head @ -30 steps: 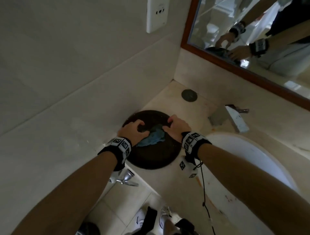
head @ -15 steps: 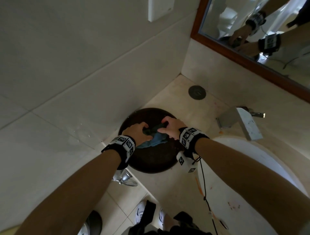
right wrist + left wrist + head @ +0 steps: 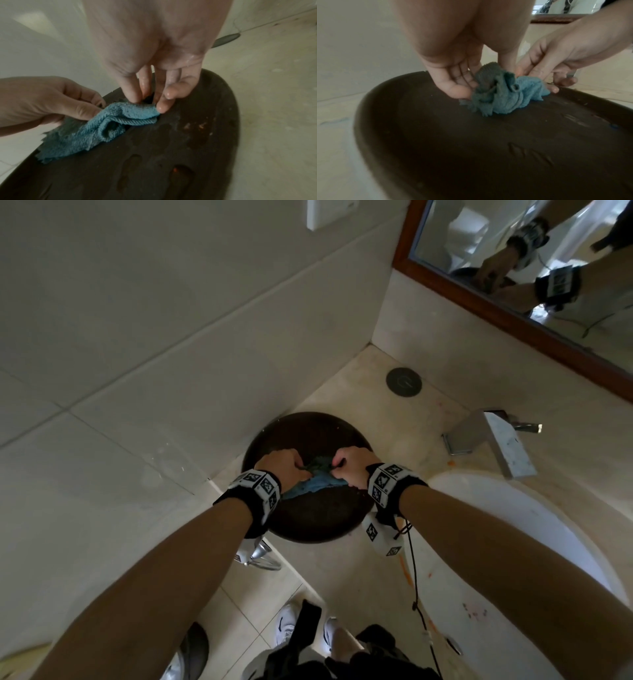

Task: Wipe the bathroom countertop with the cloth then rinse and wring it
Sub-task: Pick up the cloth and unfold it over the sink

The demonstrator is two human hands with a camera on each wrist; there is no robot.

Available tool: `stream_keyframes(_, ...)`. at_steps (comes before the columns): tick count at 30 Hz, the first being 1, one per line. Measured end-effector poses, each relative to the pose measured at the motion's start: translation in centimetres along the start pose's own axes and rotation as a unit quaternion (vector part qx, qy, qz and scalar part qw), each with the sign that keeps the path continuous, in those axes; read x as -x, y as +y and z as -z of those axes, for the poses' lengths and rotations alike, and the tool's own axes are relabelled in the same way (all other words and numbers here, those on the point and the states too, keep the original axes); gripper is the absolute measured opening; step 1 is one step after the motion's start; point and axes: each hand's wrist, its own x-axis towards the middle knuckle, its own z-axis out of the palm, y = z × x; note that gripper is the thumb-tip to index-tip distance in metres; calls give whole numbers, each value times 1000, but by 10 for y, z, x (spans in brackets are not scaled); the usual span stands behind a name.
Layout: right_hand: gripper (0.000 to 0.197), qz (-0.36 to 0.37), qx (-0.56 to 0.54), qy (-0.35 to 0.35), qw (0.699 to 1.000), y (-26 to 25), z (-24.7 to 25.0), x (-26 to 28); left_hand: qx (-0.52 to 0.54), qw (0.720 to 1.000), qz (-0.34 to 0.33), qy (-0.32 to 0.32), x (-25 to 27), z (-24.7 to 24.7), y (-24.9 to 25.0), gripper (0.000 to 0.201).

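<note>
Two hands over dark round tray (image 3: 308, 518) on countertop (image 3: 346, 381): left hand (image 3: 284, 467) and right hand (image 3: 352, 470) each gripped blue cloth (image 3: 308, 486). Left wrist: pinched bunched cloth above tray floor. Right wrist: thumb and wet fingertips (image 3: 163, 106) nipped folded edge.

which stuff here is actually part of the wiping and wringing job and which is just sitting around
In the job:
- blue cloth, bunched
- left hand and right hand, each gripping an end of it
- dark round basin under the cloth
- countertop

Just lying about:
- faucet
- white sink
- round grey cap
- mirror
</note>
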Motion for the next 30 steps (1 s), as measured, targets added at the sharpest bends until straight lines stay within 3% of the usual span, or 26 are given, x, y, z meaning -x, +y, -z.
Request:
stream_keyframes(8, 16, -10, 11, 58, 998, 1, 0, 21, 24, 999, -29, 0, 12, 5, 7, 23)
stream_keyframes(14, 12, -43, -83, 118, 989, 5, 12, 46, 51, 994, -96, 31, 24, 13, 31, 12)
stream_keyframes(18, 18, -67, -299, 192, 932, 13, 22, 70, 78, 985, -146, 46, 32, 16, 53, 12)
stream_keyframes(21, 18, -72, -371, 239, 894, 22, 25, 89, 91, 976, -190, 49, 40, 14, 70, 14)
stream_keyframes(24, 39, -92, -428, 254, 863, 30, 29, 111, 99, 968, -228, 41, 49, 9, 88, 17)
stream_keyframes(27, 48, -114, -427, 262, 858, 43, 31, 133, 98, 962, -254, 38, 59, 3, 106, 20)
stream_keyframes(30, 26, -128, -396, 262, 871, 58, 28, 157, 108, 954, -276, 32, 69, -4, 127, 22)
